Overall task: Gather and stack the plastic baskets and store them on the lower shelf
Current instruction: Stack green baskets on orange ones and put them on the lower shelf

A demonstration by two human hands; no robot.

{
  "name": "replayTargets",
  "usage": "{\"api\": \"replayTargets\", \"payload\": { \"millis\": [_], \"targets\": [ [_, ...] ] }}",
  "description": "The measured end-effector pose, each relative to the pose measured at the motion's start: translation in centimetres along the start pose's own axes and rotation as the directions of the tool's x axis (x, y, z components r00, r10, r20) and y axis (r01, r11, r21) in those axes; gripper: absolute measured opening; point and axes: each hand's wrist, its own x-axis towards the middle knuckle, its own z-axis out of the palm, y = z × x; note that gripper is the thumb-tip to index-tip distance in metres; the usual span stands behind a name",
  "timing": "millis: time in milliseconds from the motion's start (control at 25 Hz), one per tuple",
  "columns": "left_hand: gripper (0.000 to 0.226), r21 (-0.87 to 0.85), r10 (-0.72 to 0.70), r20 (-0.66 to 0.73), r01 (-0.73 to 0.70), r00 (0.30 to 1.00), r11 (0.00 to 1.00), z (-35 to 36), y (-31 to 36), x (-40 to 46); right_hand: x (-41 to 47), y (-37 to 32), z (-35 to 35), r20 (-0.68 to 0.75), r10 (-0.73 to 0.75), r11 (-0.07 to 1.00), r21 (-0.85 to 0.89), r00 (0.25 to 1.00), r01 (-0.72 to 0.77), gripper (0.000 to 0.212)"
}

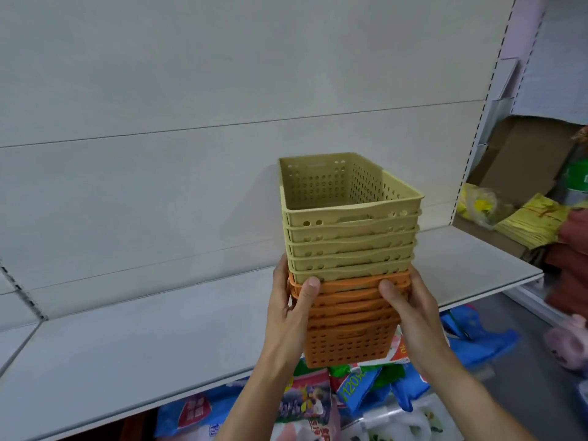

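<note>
I hold one nested stack of perforated plastic baskets in front of me. Several pale yellow-green baskets [350,224] sit on top, nested into several orange baskets [350,338] below. My left hand [291,300] grips the stack's left side at the orange rims, thumb across the front. My right hand [405,300] grips the right side the same way. The stack hangs in the air over the front edge of a white shelf board [127,338], its bottom below the board's level.
A white back panel [191,90] rises behind the shelf. Below the board lie colourful plastic packets and bags [366,393]. To the right stand a slotted upright [471,154], a cardboard box [515,160], yellow paper bundles [531,224] and red cloth.
</note>
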Motion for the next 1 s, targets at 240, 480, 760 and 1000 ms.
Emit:
{"api": "replayTargets", "payload": {
  "millis": [240, 480, 760, 1000],
  "targets": [
    [0.045, -0.001, 0.022, -0.120, -0.022, 0.992, 1.000, -1.0, 1.6, -4.2, -2.8, -0.9, 0.8, 0.019, -0.003, 0.998, 0.057, 1.000, 0.002, 0.039],
    [0.048, -0.007, 0.048, -0.296, -0.053, 0.954, 0.999, -1.1, 4.2, -12.5, -8.4, -3.1, 0.6, 0.165, 0.023, 0.991, 0.129, 0.986, -0.045, 0.039],
    [0.048, 0.048, 0.101, -0.496, -0.089, 0.862, 0.995, -3.4, 8.0, -24.3, -16.5, -6.0, 3.8, 0.362, 0.073, 0.952, 0.253, 0.929, -0.174, 0.036],
    [0.042, 0.099, 0.134, -0.646, -0.091, 0.751, 0.991, -10.4, 10.5, -32.7, -22.8, -6.6, 12.0, 0.528, 0.127, 0.927, 0.239, 0.840, -0.290, 0.037]
  ]
}}
